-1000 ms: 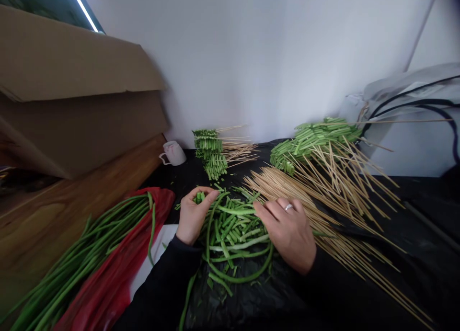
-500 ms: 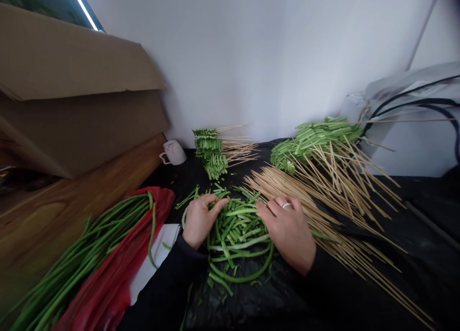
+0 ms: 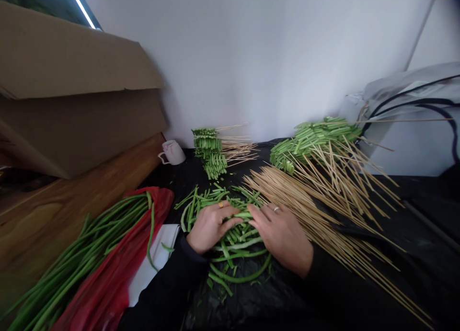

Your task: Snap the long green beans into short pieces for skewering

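My left hand [image 3: 212,227] and my right hand [image 3: 283,237] meet over a pile of cut long bean pieces [image 3: 235,234]. Between their fingertips are a few short green bean pieces [image 3: 244,215], pinched from both sides; how many I cannot tell. Longer uncut beans [image 3: 240,276] curve around the near side of the pile. Just right of my right hand lies a thick sheaf of bare bamboo skewers [image 3: 305,201]. Behind, skewered bean pieces are stacked in a smaller bundle [image 3: 209,151] and a larger heap [image 3: 319,139], their sticks pointing right.
At left, a red plastic bag [image 3: 108,268] holds whole long beans [image 3: 86,245], beside a white sheet [image 3: 155,261]. A mug [image 3: 173,153] stands near a cardboard box [image 3: 82,125]. Black plastic [image 3: 230,312] covers the table. A pale bag with dark straps [image 3: 406,139] sits at far right.
Both hands have come together over the pile, the left moving right and the right slightly left. Their fingertips now pinch bean pieces between them.
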Tool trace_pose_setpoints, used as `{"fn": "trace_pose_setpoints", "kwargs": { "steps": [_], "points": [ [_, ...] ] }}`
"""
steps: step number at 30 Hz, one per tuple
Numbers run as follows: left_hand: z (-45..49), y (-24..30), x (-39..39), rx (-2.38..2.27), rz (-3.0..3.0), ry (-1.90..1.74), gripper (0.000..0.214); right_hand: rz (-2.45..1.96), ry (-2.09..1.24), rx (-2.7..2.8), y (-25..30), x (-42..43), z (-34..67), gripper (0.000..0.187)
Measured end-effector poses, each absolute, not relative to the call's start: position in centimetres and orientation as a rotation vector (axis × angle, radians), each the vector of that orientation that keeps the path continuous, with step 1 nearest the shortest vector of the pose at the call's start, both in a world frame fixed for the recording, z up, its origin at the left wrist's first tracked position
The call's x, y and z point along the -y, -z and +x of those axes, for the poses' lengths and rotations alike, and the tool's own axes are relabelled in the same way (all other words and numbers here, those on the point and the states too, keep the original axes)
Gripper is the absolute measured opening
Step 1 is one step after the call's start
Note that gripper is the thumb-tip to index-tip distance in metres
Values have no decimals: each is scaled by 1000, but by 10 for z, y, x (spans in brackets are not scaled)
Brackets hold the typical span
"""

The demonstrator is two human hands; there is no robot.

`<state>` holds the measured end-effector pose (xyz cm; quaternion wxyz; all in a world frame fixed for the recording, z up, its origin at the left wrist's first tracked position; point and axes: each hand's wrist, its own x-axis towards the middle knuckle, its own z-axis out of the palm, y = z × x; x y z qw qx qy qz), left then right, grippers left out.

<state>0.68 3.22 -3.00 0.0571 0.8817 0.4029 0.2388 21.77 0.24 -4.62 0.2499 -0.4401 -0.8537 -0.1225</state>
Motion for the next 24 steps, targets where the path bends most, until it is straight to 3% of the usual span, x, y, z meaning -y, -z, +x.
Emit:
{"fn": "trace_pose_setpoints", "kwargs": {
  "steps": [2, 6, 10, 15, 24],
  "points": [
    [10, 30, -29, -1172, 2740, -638, 27, -1148, 306, 2400, 50, -1, 215, 30],
    [17, 28, -24, -1148, 2830, -557, 28, -1151, 294, 2453, 52, 0, 213, 11],
    [19, 26, -21, -1180, 2835, -550, 30, -1141, 410, 2448, 46, 0, 213, 22],
    [18, 26, -20, -1145, 2774, -548, 30, -1095, 467, 2491, 45, 1, 213, 7],
    [19, 24, -21, -1089, 2761, -505, 35, -1090, 489, 2483, 42, 5, 212, 9]
  ]
}}
